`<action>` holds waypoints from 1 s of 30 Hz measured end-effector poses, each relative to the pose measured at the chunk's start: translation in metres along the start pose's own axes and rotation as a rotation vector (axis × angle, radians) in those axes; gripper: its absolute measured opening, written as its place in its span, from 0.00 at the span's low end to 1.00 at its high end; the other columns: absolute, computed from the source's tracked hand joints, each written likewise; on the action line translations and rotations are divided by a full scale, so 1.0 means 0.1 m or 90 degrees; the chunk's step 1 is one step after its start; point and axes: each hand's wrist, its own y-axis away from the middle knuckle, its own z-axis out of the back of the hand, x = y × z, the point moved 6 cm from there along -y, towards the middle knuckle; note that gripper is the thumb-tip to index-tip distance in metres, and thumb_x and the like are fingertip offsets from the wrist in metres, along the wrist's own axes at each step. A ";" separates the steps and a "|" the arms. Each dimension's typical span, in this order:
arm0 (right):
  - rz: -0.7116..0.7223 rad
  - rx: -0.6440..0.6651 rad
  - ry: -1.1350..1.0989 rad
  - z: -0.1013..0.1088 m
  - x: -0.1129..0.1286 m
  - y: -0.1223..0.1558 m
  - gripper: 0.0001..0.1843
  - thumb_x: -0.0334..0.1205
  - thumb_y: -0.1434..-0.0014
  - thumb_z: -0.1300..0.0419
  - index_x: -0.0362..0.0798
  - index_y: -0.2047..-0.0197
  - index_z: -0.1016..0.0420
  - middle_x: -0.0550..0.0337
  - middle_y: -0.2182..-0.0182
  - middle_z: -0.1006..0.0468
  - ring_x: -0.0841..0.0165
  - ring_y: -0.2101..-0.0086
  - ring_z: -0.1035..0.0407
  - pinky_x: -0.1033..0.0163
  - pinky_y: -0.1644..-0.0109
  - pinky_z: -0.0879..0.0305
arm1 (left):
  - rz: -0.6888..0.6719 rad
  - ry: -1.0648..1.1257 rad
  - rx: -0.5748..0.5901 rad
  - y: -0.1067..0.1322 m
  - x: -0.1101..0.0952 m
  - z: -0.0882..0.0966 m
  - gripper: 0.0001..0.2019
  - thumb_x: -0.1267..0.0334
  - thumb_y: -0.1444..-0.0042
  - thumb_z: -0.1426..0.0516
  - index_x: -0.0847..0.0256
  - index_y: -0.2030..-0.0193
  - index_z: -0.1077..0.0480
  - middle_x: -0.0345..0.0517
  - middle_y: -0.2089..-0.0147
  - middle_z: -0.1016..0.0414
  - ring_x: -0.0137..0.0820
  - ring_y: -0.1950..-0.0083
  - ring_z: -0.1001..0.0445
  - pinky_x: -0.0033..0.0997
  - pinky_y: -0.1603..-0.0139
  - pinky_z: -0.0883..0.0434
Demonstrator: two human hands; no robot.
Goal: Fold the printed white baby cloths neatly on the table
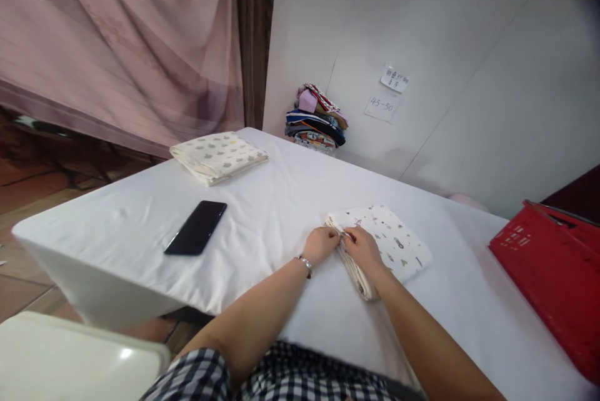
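Observation:
A folded white cloth (394,238) printed with small dark and green figures lies on the table in front of me. Its layered, rolled-looking edge faces left. My left hand (322,245), with a bracelet at the wrist, pinches that edge. Right beside it, my right hand (363,248) is closed on the same layers, fingertips almost meeting those of the left. Exactly which layer each hand grips is hidden. Farther back on the left rests another folded cloth (220,154), cream with grey-green leaf-like shapes, apart from both hands.
A black phone (195,228) lies left of my hands on the white-covered table (281,201). A red bin (548,276) stands at the right edge. Stacked folded clothes (316,118) sit behind the table by the wall. A white chair (79,357) is at lower left; a pink curtain (140,32) hangs behind.

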 end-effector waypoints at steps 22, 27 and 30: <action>0.034 -0.007 -0.088 0.37 -0.22 0.15 0.16 0.36 0.41 0.51 0.51 0.56 0.25 0.57 0.53 0.27 0.68 0.52 0.35 0.60 0.46 0.42 | -0.267 -0.141 -0.100 0.14 -0.30 0.14 0.11 0.61 0.41 0.50 0.57 0.67 0.27 0.45 0.60 0.30 0.33 0.54 0.35 0.34 0.53 0.34; -0.074 0.061 0.122 0.41 -0.66 0.11 0.22 0.44 0.40 0.51 0.50 0.43 0.35 0.53 0.39 0.44 0.60 0.39 0.55 0.50 0.38 0.58 | -0.371 -0.209 -0.089 0.21 -0.44 0.09 0.12 0.59 0.41 0.50 0.55 0.58 0.27 0.46 0.46 0.33 0.38 0.42 0.41 0.42 0.44 0.41; -0.153 0.180 0.151 0.28 -0.86 0.12 0.28 0.51 0.38 0.56 0.52 0.37 0.45 0.54 0.35 0.52 0.57 0.37 0.63 0.46 0.38 0.63 | -0.399 -0.222 -0.012 0.22 -0.45 -0.03 0.12 0.59 0.40 0.51 0.53 0.58 0.27 0.43 0.49 0.29 0.36 0.43 0.39 0.43 0.42 0.44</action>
